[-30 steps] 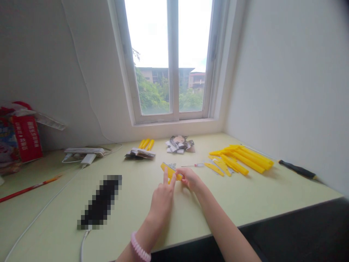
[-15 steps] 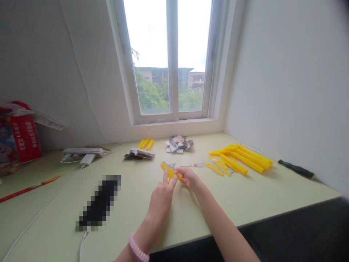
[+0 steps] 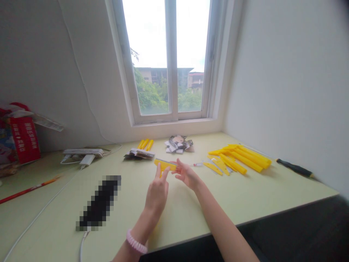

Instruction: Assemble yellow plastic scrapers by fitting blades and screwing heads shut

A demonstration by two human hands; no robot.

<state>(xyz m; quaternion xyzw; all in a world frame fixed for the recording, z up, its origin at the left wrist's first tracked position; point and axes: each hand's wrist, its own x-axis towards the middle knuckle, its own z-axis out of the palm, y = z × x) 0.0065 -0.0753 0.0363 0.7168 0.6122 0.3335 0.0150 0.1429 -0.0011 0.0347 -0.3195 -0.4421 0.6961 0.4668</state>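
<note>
Beneath the window [image 3: 171, 65], above the pale counter [image 3: 109, 203], the left hand [image 3: 156, 191] grips a yellow scraper [image 3: 165, 166]; the right hand [image 3: 188, 175], fingers slightly spread, adjoins its right end.

Left hand [image 3: 157, 193] palm side hidden; its fingers cover part of yellow piece [image 3: 165, 166]. Right hand [image 3: 187, 175]: contact at the piece's 3 o'clock end unclear. Forearms cut off by bottom edge, 7 and 5 o'clock. Small screwdriver [image 3: 198, 164], 3 o'clock of piece: shaft partly behind right hand. Dark object [image 3: 99, 203], frame 8 o'clock: pixelated, unidentifiable. Red box [image 3: 25, 139], 9 o'clock: cropped left, print blurred. Red rod [image 3: 28, 190] also cropped left. Window [image 3: 171, 72] cropped at 12. Packet stack [image 3: 139, 154] print too small.
</note>
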